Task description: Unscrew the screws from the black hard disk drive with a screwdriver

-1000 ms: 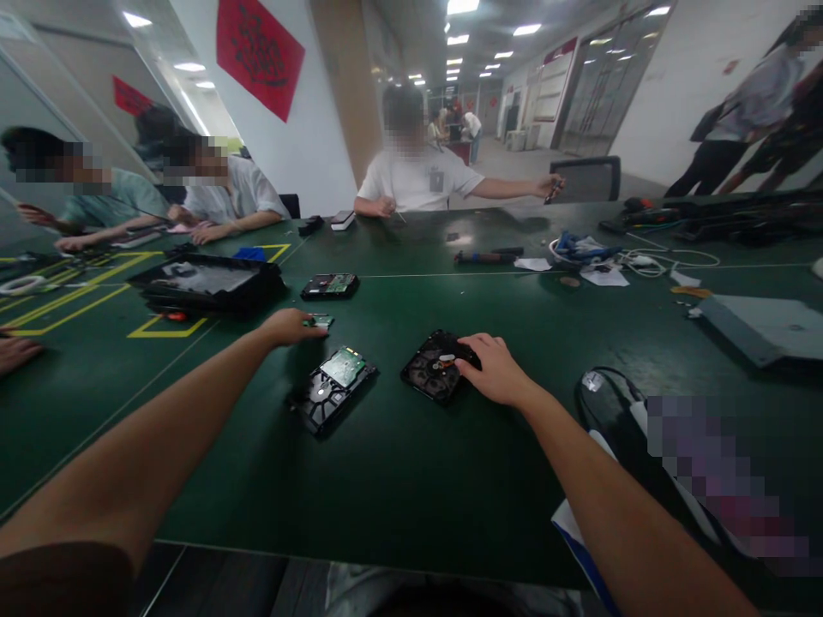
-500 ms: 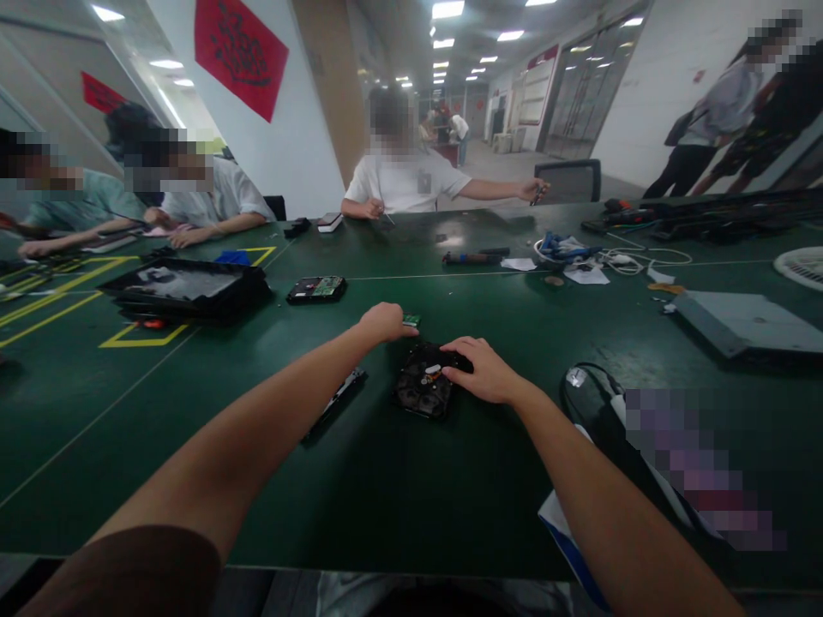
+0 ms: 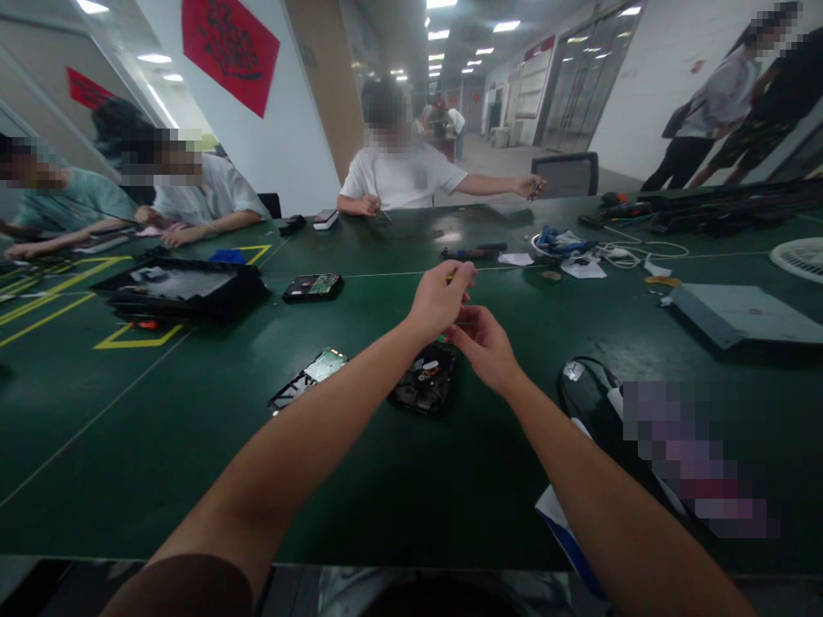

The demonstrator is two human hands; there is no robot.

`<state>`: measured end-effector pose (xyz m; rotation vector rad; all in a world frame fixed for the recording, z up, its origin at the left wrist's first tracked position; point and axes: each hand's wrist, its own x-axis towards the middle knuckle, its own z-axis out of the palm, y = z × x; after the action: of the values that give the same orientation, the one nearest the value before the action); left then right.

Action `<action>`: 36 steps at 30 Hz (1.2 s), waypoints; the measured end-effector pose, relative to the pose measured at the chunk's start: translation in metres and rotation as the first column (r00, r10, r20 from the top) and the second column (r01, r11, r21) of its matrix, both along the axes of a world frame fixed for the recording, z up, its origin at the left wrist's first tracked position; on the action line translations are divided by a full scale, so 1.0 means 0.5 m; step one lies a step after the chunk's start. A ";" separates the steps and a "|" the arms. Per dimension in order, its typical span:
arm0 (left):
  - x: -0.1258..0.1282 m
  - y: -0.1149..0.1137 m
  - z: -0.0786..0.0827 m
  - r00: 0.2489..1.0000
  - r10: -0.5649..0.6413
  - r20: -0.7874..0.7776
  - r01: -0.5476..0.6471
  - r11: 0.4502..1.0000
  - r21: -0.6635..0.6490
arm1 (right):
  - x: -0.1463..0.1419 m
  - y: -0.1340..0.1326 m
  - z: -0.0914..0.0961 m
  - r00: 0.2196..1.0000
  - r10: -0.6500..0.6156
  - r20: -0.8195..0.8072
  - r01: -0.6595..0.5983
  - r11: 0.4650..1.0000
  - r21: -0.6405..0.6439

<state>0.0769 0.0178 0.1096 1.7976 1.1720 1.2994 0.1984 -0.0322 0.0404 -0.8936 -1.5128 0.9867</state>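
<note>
My left hand (image 3: 442, 298) is raised above the table with its fingers pinched together. A small yellowish bit shows between them, but I cannot make out what it belongs to. Just below it, my right hand (image 3: 485, 343) has its thumb and fingers curled inward, and whatever they hold is hidden. Under both hands an opened black hard drive (image 3: 424, 386) lies on the green table (image 3: 411, 497), partly behind my left forearm. Left of that forearm rests a metal frame with a light green circuit board (image 3: 327, 365).
Another hard drive (image 3: 314, 287) and a stack of black trays (image 3: 183, 287) lie to the left. Screwdriver-like tools (image 3: 472, 254), a tangle of cables (image 3: 617, 251) and a flat grey metal case (image 3: 749, 313) are farther right. A person in white (image 3: 402, 176) sits opposite.
My left hand has moved up and right from the green board, uncovering the metal frame. My right hand has left the hard drive's edge and come up close to my left.
</note>
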 end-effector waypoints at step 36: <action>-0.223 -0.294 -0.196 0.631 0.251 -0.734 -0.274 0.957 0.092 | 0.012 0.058 -0.064 0.381 -0.187 0.905 -0.070 0.971 0.230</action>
<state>-0.0347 -0.1289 0.0118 2.2833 1.9387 0.6371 0.2043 -0.0031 0.0085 -1.4377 -2.4580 0.1155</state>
